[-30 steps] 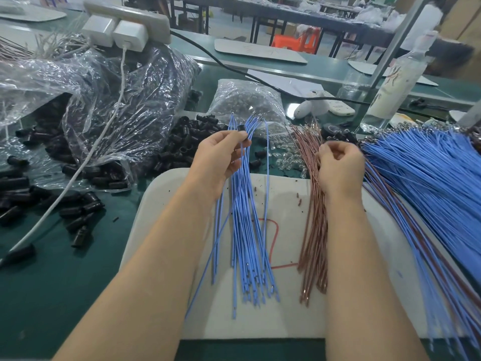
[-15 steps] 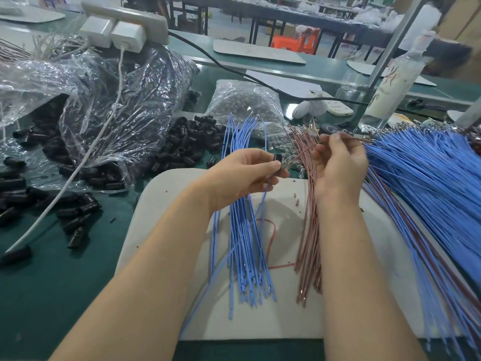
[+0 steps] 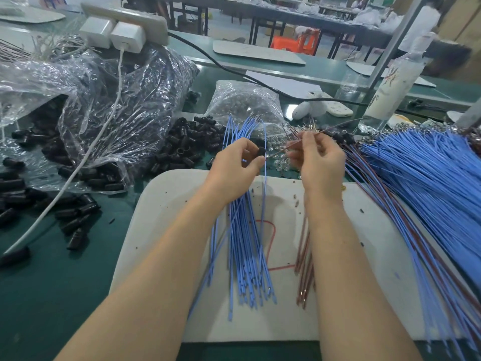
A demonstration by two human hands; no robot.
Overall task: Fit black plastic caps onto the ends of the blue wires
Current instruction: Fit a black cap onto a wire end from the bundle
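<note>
Green surface (image 3: 52, 295) carrying a white board (image 3: 161, 201), with loose black caps (image 3: 78, 212), crumpled clear bags (image 3: 130, 100) and a white cable (image 3: 50, 206) lying directly upon it.

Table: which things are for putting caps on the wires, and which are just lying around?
For the job: left hand pinching a cap; right hand holding a thin wire; blue wires; cap pile.
Lying about: power strip; white cable; bottle; brown wires.
</note>
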